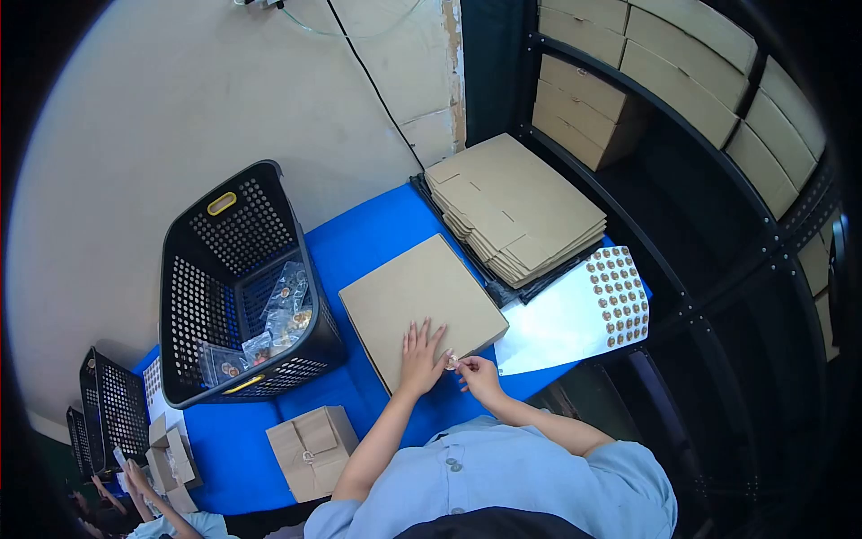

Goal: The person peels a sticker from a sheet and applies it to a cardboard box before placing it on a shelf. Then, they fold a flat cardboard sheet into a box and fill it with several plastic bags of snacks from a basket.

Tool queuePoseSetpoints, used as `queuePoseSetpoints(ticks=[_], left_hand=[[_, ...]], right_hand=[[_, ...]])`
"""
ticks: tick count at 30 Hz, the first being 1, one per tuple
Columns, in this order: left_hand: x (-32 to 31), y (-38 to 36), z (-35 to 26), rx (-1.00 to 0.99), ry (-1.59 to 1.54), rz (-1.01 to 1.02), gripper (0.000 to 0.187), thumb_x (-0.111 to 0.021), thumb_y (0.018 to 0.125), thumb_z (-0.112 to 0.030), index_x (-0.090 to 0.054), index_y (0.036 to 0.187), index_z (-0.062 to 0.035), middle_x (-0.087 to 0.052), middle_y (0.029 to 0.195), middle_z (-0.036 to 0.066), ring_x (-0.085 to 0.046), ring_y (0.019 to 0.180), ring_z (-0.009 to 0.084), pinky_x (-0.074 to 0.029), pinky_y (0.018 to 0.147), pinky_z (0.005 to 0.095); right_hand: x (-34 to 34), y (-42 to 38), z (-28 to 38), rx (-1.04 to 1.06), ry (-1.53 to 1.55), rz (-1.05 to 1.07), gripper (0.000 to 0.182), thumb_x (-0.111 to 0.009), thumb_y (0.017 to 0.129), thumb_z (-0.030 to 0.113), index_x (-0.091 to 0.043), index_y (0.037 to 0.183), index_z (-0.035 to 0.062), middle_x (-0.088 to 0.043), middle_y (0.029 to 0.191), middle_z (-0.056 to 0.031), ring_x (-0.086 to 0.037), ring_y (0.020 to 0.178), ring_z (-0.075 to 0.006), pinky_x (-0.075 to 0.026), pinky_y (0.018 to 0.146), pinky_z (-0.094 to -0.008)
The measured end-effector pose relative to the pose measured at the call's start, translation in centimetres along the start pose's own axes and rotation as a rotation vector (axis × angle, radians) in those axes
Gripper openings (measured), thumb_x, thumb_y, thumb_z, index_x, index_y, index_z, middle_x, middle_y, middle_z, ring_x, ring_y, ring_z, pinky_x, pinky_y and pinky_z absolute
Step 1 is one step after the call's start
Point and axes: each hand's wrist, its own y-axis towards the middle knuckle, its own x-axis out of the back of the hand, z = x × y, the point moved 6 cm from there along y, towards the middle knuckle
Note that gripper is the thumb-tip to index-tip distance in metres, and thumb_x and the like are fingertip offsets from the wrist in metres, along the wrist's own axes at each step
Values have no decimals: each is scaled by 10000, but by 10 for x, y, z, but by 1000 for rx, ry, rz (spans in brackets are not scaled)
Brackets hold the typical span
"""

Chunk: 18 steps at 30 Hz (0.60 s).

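A closed brown cardboard box (417, 292) lies on the blue-covered table before me. My left hand (420, 361) rests flat on its lid, fingers spread, the thumb near a small round sticker (452, 360). That sticker is pinched in the fingertips of my right hand (479, 377), at the box's near edge. Its print is too small to make out. Just right of the box, a white sheet (548, 337) carries rows of round brown stickers (620, 296), with a large bare area on its left part.
Flattened cardboard boxes (516, 202) are stacked behind the sheet. A black basket (310, 355) with small plastic bags (285, 310) stands at left. A small tied box (312, 449) sits nearer me. Shelves (620, 202) with cartons rise at right. A co-worker's hands (139, 485) show at lower left.
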Motion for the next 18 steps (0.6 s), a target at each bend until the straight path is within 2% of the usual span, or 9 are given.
queuePoseSetpoints(ticks=[8,18], left_hand=[[0,0,3,23,-47,-2,561,-482,925,-400,-359,1431,-190,-230,1518,141,-149,1402,403,-104,1139,506],[1,0,3,13,-40,-1,714,-588,845,-484,-337,1441,-181,-232,1518,136,-142,1406,392,-116,1137,508]], right_hand=[[6,2,-2,37,-51,-29,240,-646,880,232,-641,908,-7,-625,766,-43,-571,656,-97,-493,489,-241],[7,3,-7,2,-62,-29,257,-654,874,252,-647,911,-2,-637,775,-39,-568,656,-96,-466,522,-238]])
